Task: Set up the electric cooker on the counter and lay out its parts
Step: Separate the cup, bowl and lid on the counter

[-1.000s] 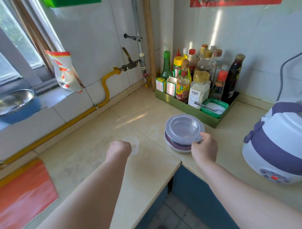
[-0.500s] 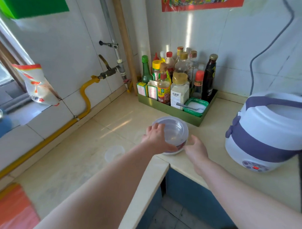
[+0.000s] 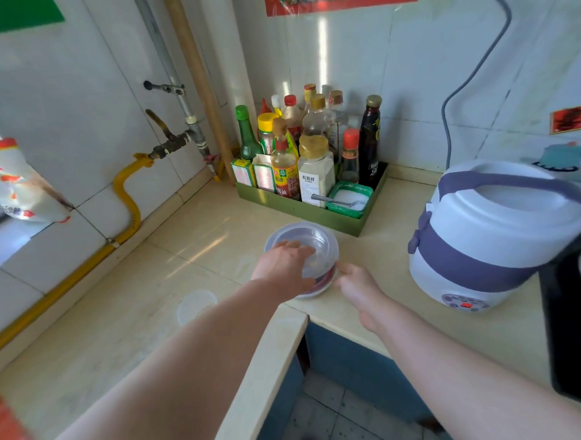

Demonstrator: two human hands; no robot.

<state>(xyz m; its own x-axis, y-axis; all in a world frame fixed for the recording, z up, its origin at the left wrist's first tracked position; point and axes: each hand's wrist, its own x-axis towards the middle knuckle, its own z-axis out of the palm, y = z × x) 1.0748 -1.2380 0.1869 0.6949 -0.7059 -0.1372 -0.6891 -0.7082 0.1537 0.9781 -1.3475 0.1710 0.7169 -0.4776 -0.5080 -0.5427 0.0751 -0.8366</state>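
Observation:
A round lidded container (image 3: 310, 241) with a clear lid sits on the beige counter (image 3: 189, 242) near its inner corner. My left hand (image 3: 286, 264) lies spread on the lid's near left side. My right hand (image 3: 359, 283) grips the container's rim at the right. The white and purple electric cooker (image 3: 489, 233) stands closed at the right, with its handle folded over the lid and a red light on its front panel. A small clear lid (image 3: 195, 305) lies flat on the counter to the left of my left arm.
A green tray (image 3: 302, 213) of sauce bottles and a salt box stands against the back wall. A grey cord (image 3: 451, 93) hangs down the tiles behind the cooker. A yellow gas hose (image 3: 128, 194) runs along the left wall. A black object (image 3: 572, 328) fills the right edge.
My left hand left the small clear lid on the counter and moved right onto the container's lid. My right hand stayed at the container's rim. The view swung right toward the cooker.

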